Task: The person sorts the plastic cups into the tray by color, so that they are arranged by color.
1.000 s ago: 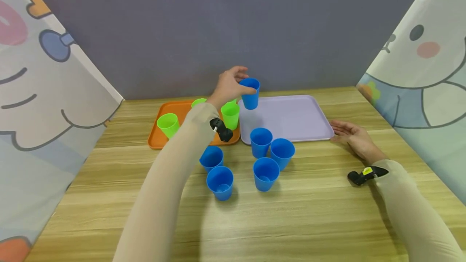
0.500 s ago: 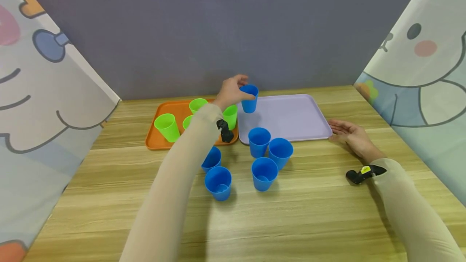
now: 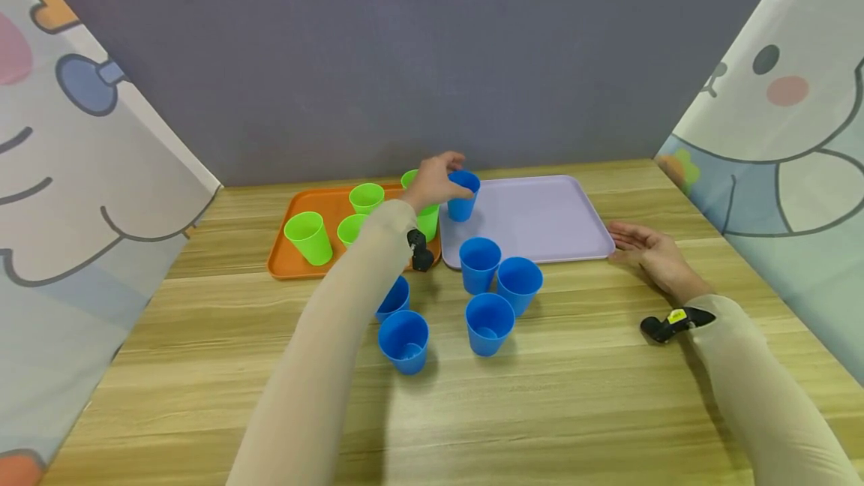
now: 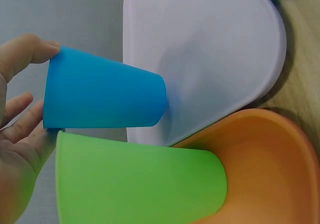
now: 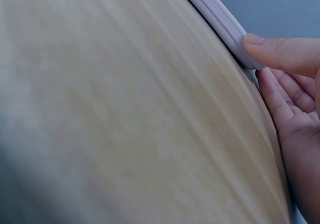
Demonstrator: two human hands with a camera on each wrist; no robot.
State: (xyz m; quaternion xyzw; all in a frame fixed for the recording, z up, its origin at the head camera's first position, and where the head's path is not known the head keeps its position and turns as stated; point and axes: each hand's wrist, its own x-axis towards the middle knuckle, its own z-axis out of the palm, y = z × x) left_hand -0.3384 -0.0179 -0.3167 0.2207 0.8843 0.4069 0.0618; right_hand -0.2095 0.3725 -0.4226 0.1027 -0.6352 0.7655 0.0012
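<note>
Left hand pinches the blue cup at its rim over the lilac tray's far-left corner, likely light, stiff, slick plastic; right hand lies flat, fingers straight, touching the tray's right edge.

cups – blue, some green | trays – orange, lilac | table – wood-grain | curtains – cartoon print

Left arm extended forward, sleeve to the wrist; left hand raised, fingers and thumb curled in a grip. Right hand lies low, palm up, fingers straight, forearm resting.
</note>
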